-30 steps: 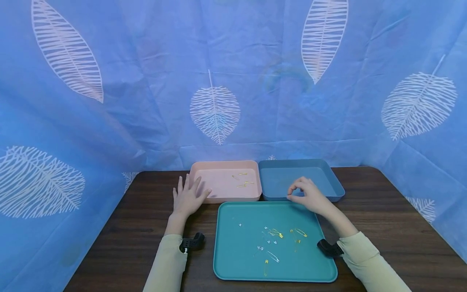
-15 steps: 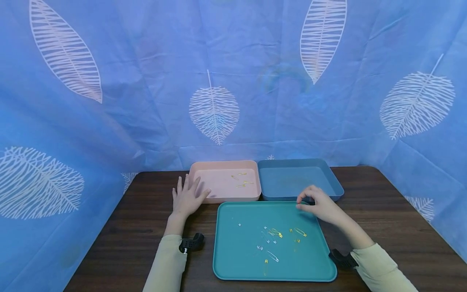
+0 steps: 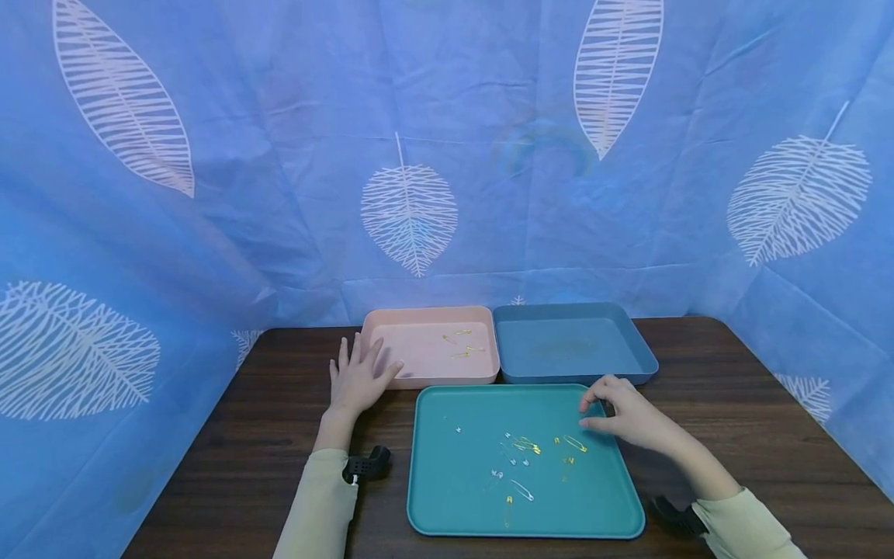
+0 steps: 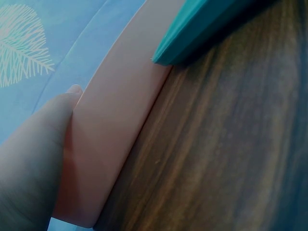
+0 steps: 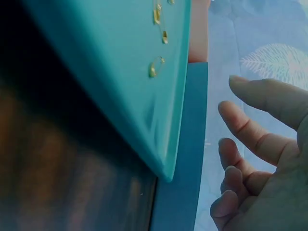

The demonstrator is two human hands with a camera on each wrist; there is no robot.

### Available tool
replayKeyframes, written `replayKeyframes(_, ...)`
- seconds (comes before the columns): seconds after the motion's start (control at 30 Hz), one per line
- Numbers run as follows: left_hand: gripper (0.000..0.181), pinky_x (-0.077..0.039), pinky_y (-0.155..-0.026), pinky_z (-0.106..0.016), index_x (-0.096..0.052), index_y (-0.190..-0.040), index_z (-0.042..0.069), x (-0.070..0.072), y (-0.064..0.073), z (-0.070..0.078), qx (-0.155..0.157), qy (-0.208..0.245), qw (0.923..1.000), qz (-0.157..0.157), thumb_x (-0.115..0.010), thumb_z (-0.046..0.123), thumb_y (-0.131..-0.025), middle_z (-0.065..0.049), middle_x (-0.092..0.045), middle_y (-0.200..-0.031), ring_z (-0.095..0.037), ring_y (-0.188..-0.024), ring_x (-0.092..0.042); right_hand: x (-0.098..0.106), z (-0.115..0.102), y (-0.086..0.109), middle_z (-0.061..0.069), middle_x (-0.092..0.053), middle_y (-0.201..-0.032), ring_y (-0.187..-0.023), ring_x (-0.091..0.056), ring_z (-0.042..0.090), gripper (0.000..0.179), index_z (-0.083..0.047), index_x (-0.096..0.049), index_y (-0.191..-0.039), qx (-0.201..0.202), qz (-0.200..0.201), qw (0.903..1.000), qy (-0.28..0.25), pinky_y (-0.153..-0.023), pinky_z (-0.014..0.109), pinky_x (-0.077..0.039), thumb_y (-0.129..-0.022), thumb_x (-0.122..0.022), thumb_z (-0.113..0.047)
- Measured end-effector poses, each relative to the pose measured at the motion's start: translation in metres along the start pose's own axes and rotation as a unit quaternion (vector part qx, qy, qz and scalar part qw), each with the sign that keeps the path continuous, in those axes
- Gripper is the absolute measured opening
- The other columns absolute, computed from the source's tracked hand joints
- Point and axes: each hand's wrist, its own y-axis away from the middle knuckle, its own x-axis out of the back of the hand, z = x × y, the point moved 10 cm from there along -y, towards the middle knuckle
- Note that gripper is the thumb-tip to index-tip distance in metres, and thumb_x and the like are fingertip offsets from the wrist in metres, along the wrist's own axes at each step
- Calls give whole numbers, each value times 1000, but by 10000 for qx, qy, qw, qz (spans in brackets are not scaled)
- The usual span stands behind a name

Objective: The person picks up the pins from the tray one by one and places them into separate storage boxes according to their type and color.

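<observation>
My left hand (image 3: 356,388) rests at the near left corner of a pink tray (image 3: 412,353), fingers spread; in the left wrist view its thumb (image 4: 48,115) lies against the tray's rim. Over the far right corner of a teal tray (image 3: 454,501) hovers my right hand (image 3: 632,415). Its thumb and forefinger stand apart with nothing between them, and the other fingers bend loosely in the right wrist view. Gold safety pins (image 3: 576,443) and silver safety pins (image 3: 521,491) lie scattered on the teal tray. Several gold pins (image 3: 461,355) lie inside the pink tray.
A blue tray (image 3: 569,341) stands right of the pink one, both behind the teal tray. All sit on a dark wooden table (image 3: 258,435). A blue leaf-print cloth (image 3: 475,217) hangs behind and at the sides.
My right hand has drawn back from over the blue tray's near edge, right and toward me, to the teal tray's corner; its thumb and forefinger have parted. My left hand has stayed put.
</observation>
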Motion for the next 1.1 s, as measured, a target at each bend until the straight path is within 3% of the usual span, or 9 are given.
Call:
replayKeyframes(0.3, 82, -5, -112, -74, -30, -154, 25, 3, -1, -3, -34, -5, 10000, 37, -47, 71, -89, -16, -5, -165, -44, -151, 4, -17, 0, 12, -2, -53, -97, -89, -38, 18, 10, -21, -66, -89, 88, -410, 9991, -90, -71, 29, -31, -85, -75, -24)
replayKeyframes(0.57, 83, -7, -111, -75, -31, -154, 25, 1, -2, -2, -45, -73, 9999, 65, -47, 72, -88, -19, -9, -164, -46, -150, 0, -28, 7, 15, -1, -53, -97, -90, -38, 18, 13, -21, -67, -87, -202, -690, 9974, -18, -71, 29, -34, -82, -77, -28)
replayKeyframes(1.1, 81, -7, -112, -74, -32, -154, 26, 3, 0, -1, -5, -19, 10000, 61, -47, 71, -89, -17, -8, -165, -44, -151, 0, -38, 2, 16, -2, -52, -97, -89, -36, 17, 11, -23, -67, -85, -240, -965, 9950, 11, -70, 28, -34, -82, -77, -27)
